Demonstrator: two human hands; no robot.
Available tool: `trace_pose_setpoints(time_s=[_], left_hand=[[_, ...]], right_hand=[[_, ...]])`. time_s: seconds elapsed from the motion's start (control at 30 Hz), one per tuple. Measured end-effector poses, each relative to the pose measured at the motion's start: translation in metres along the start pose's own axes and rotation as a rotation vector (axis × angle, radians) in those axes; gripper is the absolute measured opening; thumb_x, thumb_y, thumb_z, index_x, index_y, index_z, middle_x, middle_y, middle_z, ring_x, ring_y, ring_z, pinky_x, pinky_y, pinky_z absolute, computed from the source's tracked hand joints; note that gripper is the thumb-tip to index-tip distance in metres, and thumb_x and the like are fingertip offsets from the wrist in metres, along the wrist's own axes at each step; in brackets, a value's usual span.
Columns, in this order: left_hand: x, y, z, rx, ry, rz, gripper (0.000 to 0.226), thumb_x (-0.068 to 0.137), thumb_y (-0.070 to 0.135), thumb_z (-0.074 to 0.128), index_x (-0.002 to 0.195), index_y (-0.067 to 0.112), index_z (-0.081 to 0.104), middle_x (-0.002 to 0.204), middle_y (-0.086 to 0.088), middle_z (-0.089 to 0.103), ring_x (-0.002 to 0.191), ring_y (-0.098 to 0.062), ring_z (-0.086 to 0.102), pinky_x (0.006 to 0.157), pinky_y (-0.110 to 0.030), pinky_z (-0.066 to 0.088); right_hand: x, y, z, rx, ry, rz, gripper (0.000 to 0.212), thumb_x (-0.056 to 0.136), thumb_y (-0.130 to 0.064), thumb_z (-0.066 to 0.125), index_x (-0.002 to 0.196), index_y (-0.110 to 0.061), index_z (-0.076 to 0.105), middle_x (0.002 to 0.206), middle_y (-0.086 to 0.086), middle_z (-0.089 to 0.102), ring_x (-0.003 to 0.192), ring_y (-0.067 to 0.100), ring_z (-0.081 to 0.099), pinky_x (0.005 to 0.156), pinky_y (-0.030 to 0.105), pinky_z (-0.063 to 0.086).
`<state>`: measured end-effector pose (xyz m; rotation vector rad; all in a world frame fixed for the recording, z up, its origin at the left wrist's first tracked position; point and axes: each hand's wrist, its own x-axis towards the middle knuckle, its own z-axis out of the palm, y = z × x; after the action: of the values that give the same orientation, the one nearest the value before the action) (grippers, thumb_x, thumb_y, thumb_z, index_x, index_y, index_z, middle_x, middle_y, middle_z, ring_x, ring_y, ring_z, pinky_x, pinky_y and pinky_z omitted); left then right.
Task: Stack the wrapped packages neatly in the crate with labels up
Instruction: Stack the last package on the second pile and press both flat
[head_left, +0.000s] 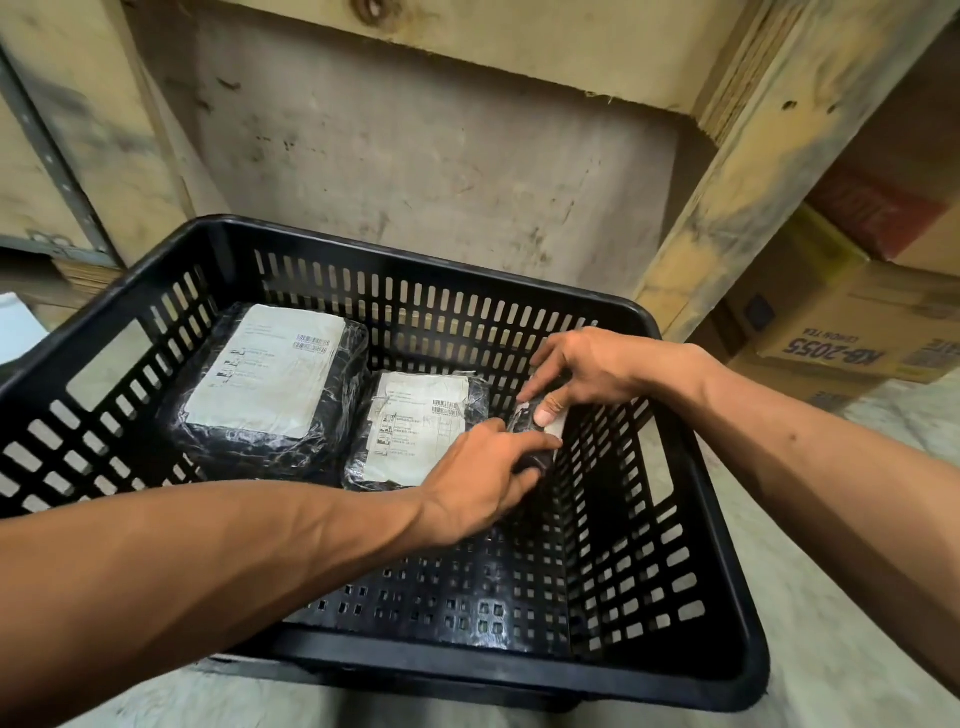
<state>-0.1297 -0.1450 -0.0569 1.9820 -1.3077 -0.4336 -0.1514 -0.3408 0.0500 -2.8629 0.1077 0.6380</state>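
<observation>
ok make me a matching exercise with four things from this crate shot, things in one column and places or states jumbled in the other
Things:
1. large wrapped package
2. medium wrapped package
3. small wrapped package
4. cardboard box marked KB-2055

Places or states:
A. held by both hands against the crate's right wall
B. outside the crate, on the right
C. far left of the crate floor, label up
D. middle of the crate, partly under the left hand

Pairs: 1-C, 2-D, 3-A, 4-B

The left hand and right hand both grip the small one inside the black crate.
</observation>
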Motion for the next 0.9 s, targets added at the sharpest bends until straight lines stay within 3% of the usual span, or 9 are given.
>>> trace_pose_setpoints(time_s=[0.1,0.2,0.23,0.27,0.3,0.37,0.53,0.67,0.9], left_hand=[[-0.002,-0.002,-0.009,-0.072,-0.01,0.012,0.04,0.099,0.015,0.062,0.138,0.027,0.06,0.094,0.008,0.06,0.051,0.006,0.057,0.055,-0.006,0.048],[-0.005,0.0,-0.017,-0.231,0.012,-0.008,0.038,0.099,0.012,0.062,0.137,0.021,0.062,0.113,-0.003,0.071,0.055,0.02,0.058,0.043,-0.001,0.035],[-0.006,0.002,-0.019,-0.304,0.022,-0.033,0.038,0.099,0.01,0.063,0.136,0.02,0.062,0.118,-0.004,0.071,0.062,0.024,0.059,0.055,0.001,0.049],[-0.007,0.003,-0.021,-0.372,0.031,-0.064,0.039,0.098,0.009,0.063,0.136,0.02,0.063,0.12,-0.002,0.071,0.068,0.025,0.06,0.076,-0.004,0.041],[-0.008,0.004,-0.023,-0.434,0.039,-0.092,0.04,0.098,0.007,0.064,0.135,0.022,0.064,0.118,0.001,0.071,0.067,0.022,0.062,0.065,-0.003,0.053],[-0.01,0.005,-0.031,-0.562,0.057,-0.137,0.041,0.095,0.002,0.066,0.128,0.026,0.069,0.112,0.01,0.071,0.065,0.014,0.067,0.056,-0.006,0.054],[-0.016,0.0,-0.073,-0.754,0.164,-0.128,0.046,0.09,-0.013,0.065,0.113,0.026,0.077,0.107,0.008,0.078,0.1,-0.005,0.073,0.082,-0.017,0.057],[-0.016,0.001,-0.109,-0.796,0.25,-0.055,0.048,0.089,-0.019,0.062,0.109,0.022,0.077,0.103,0.004,0.08,0.1,-0.012,0.073,0.085,-0.026,0.059],[-0.029,-0.011,-0.138,-0.957,0.288,-0.09,0.05,0.092,-0.016,0.059,0.109,0.026,0.079,0.1,-0.007,0.08,0.095,-0.023,0.075,0.076,-0.029,0.061]], right_hand=[[-0.003,0.0,-0.006,0.008,-0.036,0.026,0.043,0.089,-0.026,0.079,0.128,-0.043,0.071,0.152,-0.003,0.052,0.133,0.012,0.046,0.1,0.025,0.028],[-0.006,-0.001,-0.008,-0.004,-0.093,0.052,0.064,0.083,-0.01,0.078,0.132,-0.048,0.066,0.158,-0.001,0.041,0.134,0.016,0.046,0.104,0.032,0.038],[-0.007,-0.001,-0.008,0.001,-0.093,0.047,0.066,0.081,-0.012,0.082,0.133,-0.05,0.065,0.159,-0.001,0.038,0.135,0.019,0.046,0.108,0.037,0.04],[-0.008,-0.001,-0.008,0.018,-0.084,0.034,0.067,0.08,-0.016,0.085,0.132,-0.052,0.064,0.159,-0.001,0.037,0.136,0.019,0.044,0.11,0.039,0.038],[-0.01,0.001,-0.009,0.042,-0.068,0.015,0.066,0.079,-0.021,0.087,0.131,-0.054,0.064,0.157,-0.002,0.038,0.135,0.016,0.041,0.11,0.039,0.034],[-0.013,0.005,-0.013,0.095,-0.029,-0.023,0.061,0.079,-0.03,0.088,0.129,-0.056,0.065,0.151,-0.004,0.043,0.129,0.009,0.037,0.107,0.034,0.029],[-0.021,0.004,-0.011,0.342,0.237,-0.095,0.046,0.077,-0.054,0.078,0.122,-0.056,0.071,0.144,-0.015,0.049,0.124,-0.013,0.044,0.101,0.013,0.03],[-0.025,-0.014,-0.002,0.697,0.483,-0.141,0.047,0.073,-0.048,0.082,0.119,-0.052,0.074,0.146,-0.017,0.052,0.128,-0.018,0.045,0.109,0.016,0.041],[-0.027,-0.045,0.016,1.021,0.513,-0.164,0.079,0.076,-0.033,0.086,0.141,-0.062,0.05,0.125,-0.043,0.062,0.112,-0.015,0.063,0.078,0.01,0.055]])
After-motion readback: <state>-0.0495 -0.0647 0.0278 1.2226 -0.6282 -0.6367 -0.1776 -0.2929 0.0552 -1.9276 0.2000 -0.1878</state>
